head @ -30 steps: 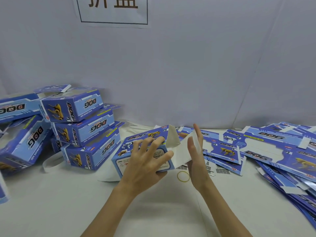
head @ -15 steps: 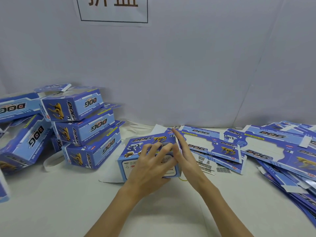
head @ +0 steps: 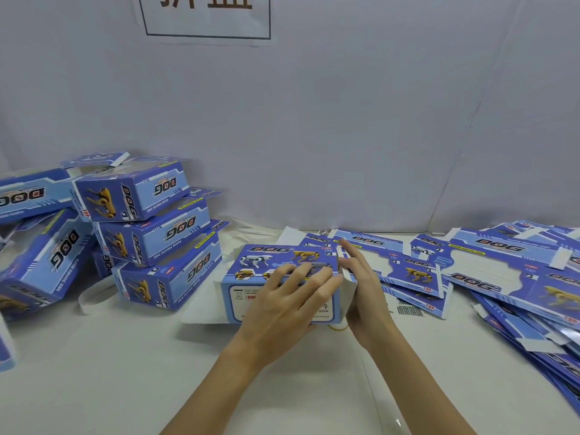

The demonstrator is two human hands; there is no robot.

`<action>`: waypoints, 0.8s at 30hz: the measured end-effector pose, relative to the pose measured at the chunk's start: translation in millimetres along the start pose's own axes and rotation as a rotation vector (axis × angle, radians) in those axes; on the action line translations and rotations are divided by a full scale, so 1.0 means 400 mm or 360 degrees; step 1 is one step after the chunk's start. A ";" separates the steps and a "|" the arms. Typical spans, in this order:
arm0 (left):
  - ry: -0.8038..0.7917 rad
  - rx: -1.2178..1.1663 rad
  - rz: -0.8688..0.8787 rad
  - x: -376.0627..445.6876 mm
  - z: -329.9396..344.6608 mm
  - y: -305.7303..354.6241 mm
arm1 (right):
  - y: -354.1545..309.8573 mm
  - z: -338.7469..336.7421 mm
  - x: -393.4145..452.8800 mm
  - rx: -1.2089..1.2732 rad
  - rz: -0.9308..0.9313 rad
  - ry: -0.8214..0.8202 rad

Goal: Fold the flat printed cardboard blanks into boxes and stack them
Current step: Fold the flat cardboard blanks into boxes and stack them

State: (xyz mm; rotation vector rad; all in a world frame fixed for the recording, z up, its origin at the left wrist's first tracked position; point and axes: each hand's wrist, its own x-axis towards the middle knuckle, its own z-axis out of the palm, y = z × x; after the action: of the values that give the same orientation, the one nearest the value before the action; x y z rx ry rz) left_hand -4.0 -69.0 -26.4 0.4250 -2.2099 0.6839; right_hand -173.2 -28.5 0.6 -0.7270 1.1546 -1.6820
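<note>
At the table's middle, the half-folded box (head: 276, 271) stands between both hands; the left hand (head: 282, 312) lies spread over its front; the right hand (head: 364, 296) presses flat against its white end flap (head: 349, 285); finished boxes (head: 150, 233) are stacked left, flat blanks (head: 489, 271) right.

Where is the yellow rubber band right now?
Head view: the yellow rubber band lies on the white table at centre, under the half-folded blue box, beside the right hand.

It looked like a packing workstation: a white table (head: 94, 372), folded boxes (head: 157, 233) stacked far left, flat blanks (head: 502, 277) heaped right, a plain backdrop (head: 345, 120) behind.
</note>
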 end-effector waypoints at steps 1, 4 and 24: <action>-0.0001 0.0032 0.0018 -0.002 0.002 0.001 | 0.001 0.001 0.001 -0.0004 0.0009 0.0002; 0.0015 0.0071 0.0030 -0.004 0.005 0.001 | -0.001 0.005 0.001 0.0027 0.0034 0.0030; 0.0066 0.0084 0.0008 -0.007 0.014 0.011 | -0.027 0.023 -0.038 -0.0151 -0.0115 0.0081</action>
State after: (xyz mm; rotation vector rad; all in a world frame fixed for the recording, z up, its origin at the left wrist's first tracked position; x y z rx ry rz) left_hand -7.8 -68.6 -33.2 0.4286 -2.1585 0.7485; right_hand -163.5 -16.5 14.5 -0.7971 1.2640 -1.7236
